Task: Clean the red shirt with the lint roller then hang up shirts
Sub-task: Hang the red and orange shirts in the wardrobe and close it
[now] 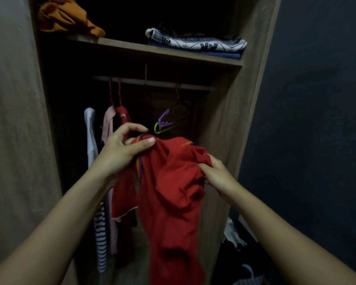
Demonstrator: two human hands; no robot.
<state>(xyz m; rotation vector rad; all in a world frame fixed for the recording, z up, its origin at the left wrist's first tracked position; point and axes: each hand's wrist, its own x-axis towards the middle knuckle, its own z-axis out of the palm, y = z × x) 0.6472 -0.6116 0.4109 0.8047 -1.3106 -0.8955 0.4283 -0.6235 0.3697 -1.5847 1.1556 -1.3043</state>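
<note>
A red shirt [173,194] hangs in front of the open wardrobe, held up between both hands. My left hand [123,151] pinches its top left part, where thin orange and purple hanger wires show at the collar. My right hand [216,177] grips a bunch of the fabric at the shirt's right shoulder. The shirt's lower part drops below the frame's bottom edge. No lint roller is in view.
A rail [152,82] crosses the wardrobe, carrying a white garment [90,136], a pink one [108,124], a red one [122,117] and empty purple and yellow hangers [169,122]. The shelf [156,51] above holds folded cloths. Clothes lie on the floor at right [234,237].
</note>
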